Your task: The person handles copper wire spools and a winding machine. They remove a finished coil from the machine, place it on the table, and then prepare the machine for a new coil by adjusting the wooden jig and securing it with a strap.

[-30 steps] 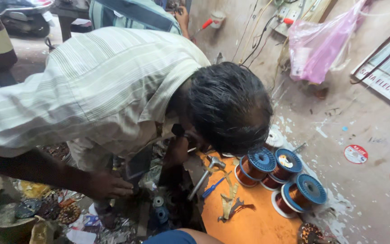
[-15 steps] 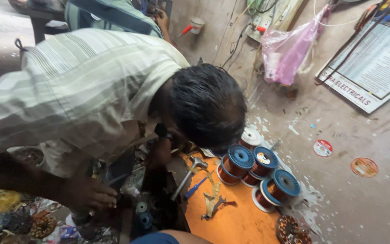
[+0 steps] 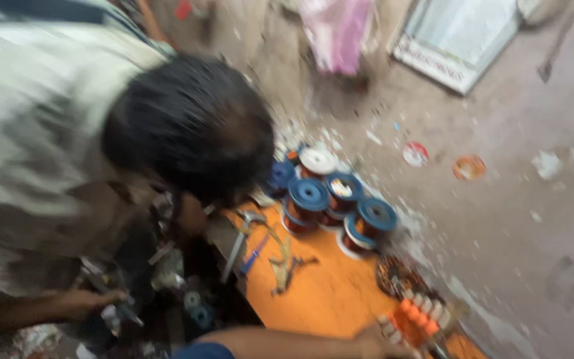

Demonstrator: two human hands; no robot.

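Frame blurred. Right hand [image 3: 373, 339] rests on an orange-and-white ribbed part [image 3: 416, 319] at the orange board's [image 3: 320, 292] near corner; grip indeterminate. Left hand not visible. Blue-capped wire spools [image 3: 330, 199] stand beyond.

A cluttered electrical repair workshop: wire spools [image 3: 330, 199], pliers [image 3: 286, 264] on an orange board [image 3: 327, 292], dusty concrete floor [image 3: 513, 226].
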